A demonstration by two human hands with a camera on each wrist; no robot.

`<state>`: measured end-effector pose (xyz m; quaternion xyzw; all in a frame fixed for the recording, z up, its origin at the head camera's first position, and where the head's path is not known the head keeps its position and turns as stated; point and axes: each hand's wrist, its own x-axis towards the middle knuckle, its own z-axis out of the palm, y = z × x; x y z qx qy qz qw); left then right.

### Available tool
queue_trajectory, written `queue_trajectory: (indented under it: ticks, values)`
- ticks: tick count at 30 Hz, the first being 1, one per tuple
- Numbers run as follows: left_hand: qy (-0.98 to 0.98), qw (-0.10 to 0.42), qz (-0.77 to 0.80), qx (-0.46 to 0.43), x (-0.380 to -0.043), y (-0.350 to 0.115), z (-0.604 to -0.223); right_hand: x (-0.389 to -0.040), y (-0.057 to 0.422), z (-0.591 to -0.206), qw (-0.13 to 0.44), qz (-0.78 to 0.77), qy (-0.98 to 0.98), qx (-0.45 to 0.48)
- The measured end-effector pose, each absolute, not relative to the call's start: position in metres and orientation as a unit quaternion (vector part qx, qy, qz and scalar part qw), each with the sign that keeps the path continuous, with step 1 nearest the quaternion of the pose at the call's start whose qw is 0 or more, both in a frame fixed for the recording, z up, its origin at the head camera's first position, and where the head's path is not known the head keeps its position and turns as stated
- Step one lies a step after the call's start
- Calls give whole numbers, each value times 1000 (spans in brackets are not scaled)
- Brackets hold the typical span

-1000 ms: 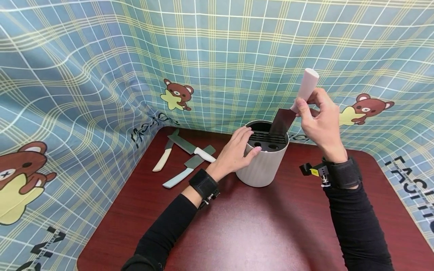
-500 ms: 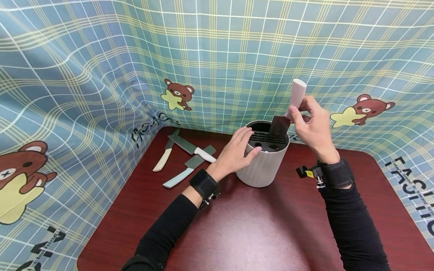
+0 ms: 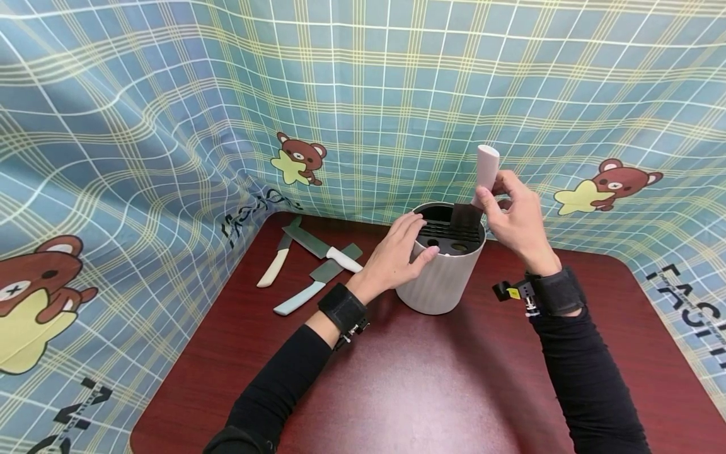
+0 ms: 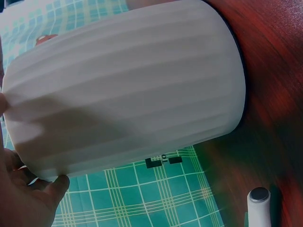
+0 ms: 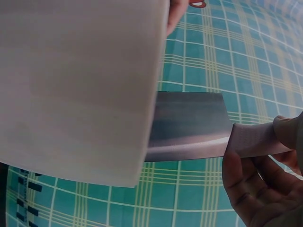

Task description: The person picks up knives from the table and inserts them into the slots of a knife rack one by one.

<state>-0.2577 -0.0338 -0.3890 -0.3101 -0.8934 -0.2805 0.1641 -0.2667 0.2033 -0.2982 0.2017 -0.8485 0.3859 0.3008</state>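
Observation:
My right hand pinches the pale pink handle of a cleaver near the blade. Handle uppermost, the cleaver stands with its blade partly down in the slotted black insert of a light grey round knife block. In the right wrist view, the upper blade shows beyond the block's rim; the lower part is hidden inside. My left hand holds the block's top on its left side, thumb at the front rim and fingers toward the back. The left wrist view shows bent fingertips against the ribbed wall.
Left of the block on the red-brown table lie a cream-handled knife, a white-handled knife and a light-blue-handled cleaver. The white handle crosses over that cleaver's blade. Plaid cloth hangs behind and at the sides.
My right hand has moved down and left with the cleaver. The blade has sunk deeper into the block, and the handle is more upright. My left hand has stayed on the block.

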Motion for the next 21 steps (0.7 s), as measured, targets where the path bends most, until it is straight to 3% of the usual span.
queue_trajectory:
  ticks: [21]
  values:
    - [-891, 170, -283, -311, -257, -34, -388, -275, 208, -326, 267, 354, -876, 189]
